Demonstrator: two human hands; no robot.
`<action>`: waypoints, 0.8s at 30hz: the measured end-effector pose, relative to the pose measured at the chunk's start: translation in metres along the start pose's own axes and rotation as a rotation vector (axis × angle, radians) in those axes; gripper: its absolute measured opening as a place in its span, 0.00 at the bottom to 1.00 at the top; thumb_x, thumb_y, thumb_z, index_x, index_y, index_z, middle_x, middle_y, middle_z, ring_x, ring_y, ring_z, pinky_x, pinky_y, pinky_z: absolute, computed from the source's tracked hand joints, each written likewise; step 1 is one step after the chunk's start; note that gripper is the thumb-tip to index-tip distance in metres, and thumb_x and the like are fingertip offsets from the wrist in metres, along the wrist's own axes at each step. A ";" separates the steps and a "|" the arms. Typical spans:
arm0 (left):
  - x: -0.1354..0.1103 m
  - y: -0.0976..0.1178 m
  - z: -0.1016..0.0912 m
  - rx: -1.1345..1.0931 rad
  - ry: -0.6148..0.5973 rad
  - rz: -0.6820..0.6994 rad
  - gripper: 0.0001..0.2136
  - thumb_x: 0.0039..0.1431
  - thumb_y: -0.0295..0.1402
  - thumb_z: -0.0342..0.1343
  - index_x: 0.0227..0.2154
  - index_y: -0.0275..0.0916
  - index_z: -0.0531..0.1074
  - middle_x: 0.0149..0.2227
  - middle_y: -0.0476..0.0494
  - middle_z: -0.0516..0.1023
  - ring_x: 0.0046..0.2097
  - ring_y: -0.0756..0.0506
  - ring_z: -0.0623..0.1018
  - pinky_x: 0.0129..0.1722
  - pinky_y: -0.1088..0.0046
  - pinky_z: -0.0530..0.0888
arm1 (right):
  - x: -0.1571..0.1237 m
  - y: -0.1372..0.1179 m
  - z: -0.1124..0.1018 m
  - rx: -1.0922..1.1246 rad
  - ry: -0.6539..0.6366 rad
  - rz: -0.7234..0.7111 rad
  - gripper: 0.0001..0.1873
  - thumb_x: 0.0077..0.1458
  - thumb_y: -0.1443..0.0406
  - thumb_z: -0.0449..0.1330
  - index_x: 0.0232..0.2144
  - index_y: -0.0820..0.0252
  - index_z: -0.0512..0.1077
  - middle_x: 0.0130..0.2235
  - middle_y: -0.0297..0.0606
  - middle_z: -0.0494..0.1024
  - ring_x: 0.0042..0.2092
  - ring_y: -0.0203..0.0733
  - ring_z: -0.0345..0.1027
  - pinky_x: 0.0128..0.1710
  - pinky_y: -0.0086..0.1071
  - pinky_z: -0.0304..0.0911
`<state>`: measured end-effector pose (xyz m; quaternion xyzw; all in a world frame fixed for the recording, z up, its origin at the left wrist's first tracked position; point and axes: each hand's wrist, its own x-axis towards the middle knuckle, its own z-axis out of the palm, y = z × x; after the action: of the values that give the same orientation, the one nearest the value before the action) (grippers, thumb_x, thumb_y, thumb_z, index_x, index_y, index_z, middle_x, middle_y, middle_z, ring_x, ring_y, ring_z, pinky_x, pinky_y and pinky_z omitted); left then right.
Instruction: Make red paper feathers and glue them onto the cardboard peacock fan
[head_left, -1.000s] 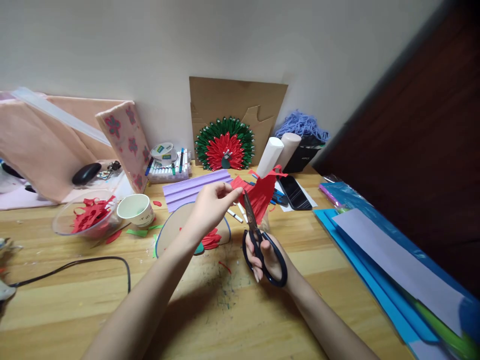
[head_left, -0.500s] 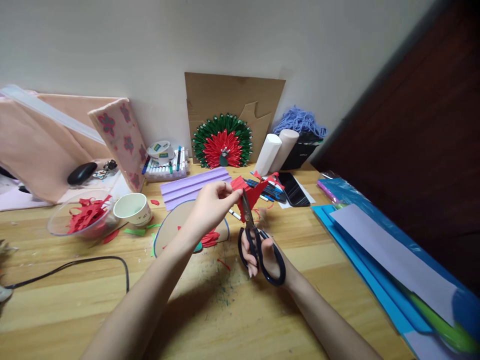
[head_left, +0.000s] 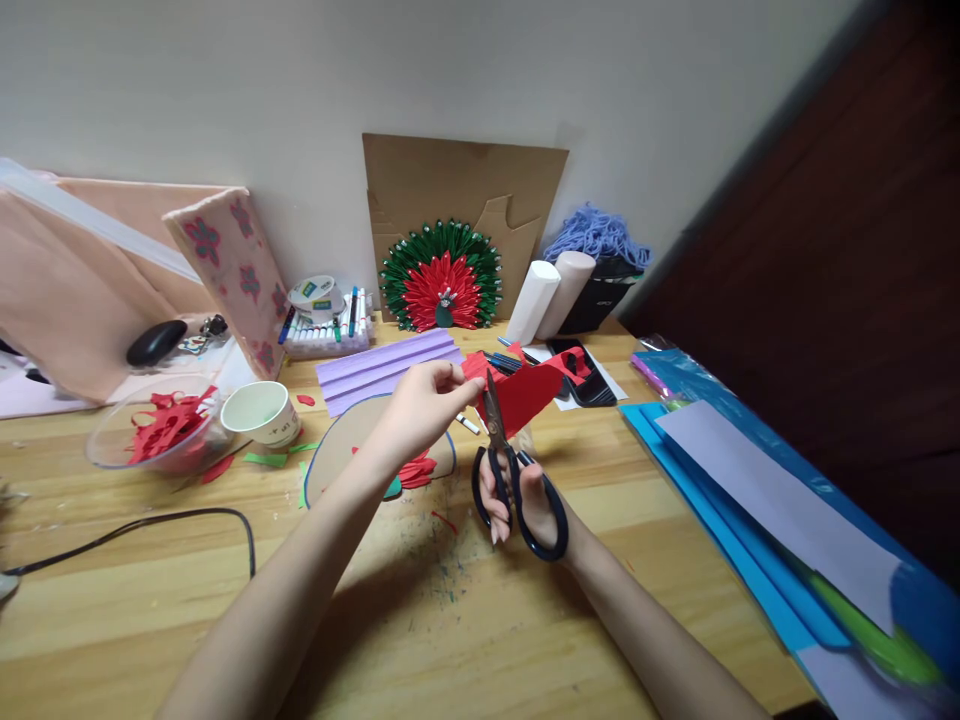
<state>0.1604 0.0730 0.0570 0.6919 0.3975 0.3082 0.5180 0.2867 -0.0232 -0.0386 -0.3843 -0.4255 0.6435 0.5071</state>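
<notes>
Red crepe paper (head_left: 529, 395) is pinched between the thumb and fingers of my left hand (head_left: 427, 405), its free part spreading to the right. My right hand (head_left: 525, 500) grips black-handled scissors (head_left: 556, 525) through the loops. The scissors' blades point up and lie against the paper beside my left fingertips. Below and left, partly behind my left forearm, a cardboard disc (head_left: 330, 445) with a blue edge lies on the table. Red paper petals (head_left: 416, 470) and a small green piece (head_left: 393, 488) sit on that disc.
A clear bowl of red scraps (head_left: 169, 425) and a paper cup (head_left: 262, 415) stand left. Behind are purple folded paper (head_left: 390, 370), markers (head_left: 330, 330) and a red-green peacock craft (head_left: 444, 285) against cardboard. A phone (head_left: 589, 375) and blue sheets (head_left: 697, 490) lie right.
The red paper has swung outward to the right and shows a broader face. Both hands keep nearly the same place and hold; the whole view has shifted slightly.
</notes>
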 end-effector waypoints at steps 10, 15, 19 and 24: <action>0.002 -0.003 0.000 0.043 0.009 0.001 0.11 0.52 0.39 0.56 0.24 0.34 0.71 0.24 0.48 0.71 0.26 0.51 0.67 0.28 0.75 0.62 | 0.003 -0.007 0.008 0.023 0.077 0.027 0.35 0.30 0.34 0.60 0.21 0.59 0.60 0.12 0.22 0.60 0.12 0.27 0.54 0.10 0.22 0.58; 0.003 -0.005 -0.002 0.051 0.010 0.005 0.12 0.52 0.39 0.56 0.21 0.36 0.67 0.20 0.52 0.67 0.23 0.53 0.63 0.25 0.76 0.59 | 0.003 -0.007 0.007 -0.037 0.113 0.043 0.35 0.31 0.34 0.59 0.22 0.59 0.60 0.12 0.22 0.59 0.11 0.27 0.53 0.08 0.22 0.56; 0.004 -0.003 -0.003 0.105 0.047 0.011 0.14 0.53 0.39 0.54 0.18 0.37 0.65 0.18 0.54 0.62 0.21 0.53 0.59 0.23 0.76 0.56 | 0.002 -0.009 0.007 -0.041 0.094 0.060 0.34 0.33 0.36 0.60 0.23 0.58 0.59 0.12 0.22 0.59 0.11 0.27 0.53 0.09 0.22 0.55; 0.006 -0.003 -0.003 0.119 0.067 0.040 0.14 0.53 0.40 0.52 0.18 0.37 0.65 0.19 0.52 0.63 0.23 0.52 0.61 0.25 0.75 0.57 | 0.001 -0.013 0.010 -0.077 0.121 0.054 0.36 0.29 0.34 0.59 0.23 0.58 0.59 0.13 0.21 0.58 0.12 0.26 0.51 0.09 0.21 0.54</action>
<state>0.1600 0.0798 0.0548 0.7186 0.4184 0.3171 0.4561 0.2816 -0.0222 -0.0232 -0.4529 -0.4081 0.6156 0.4993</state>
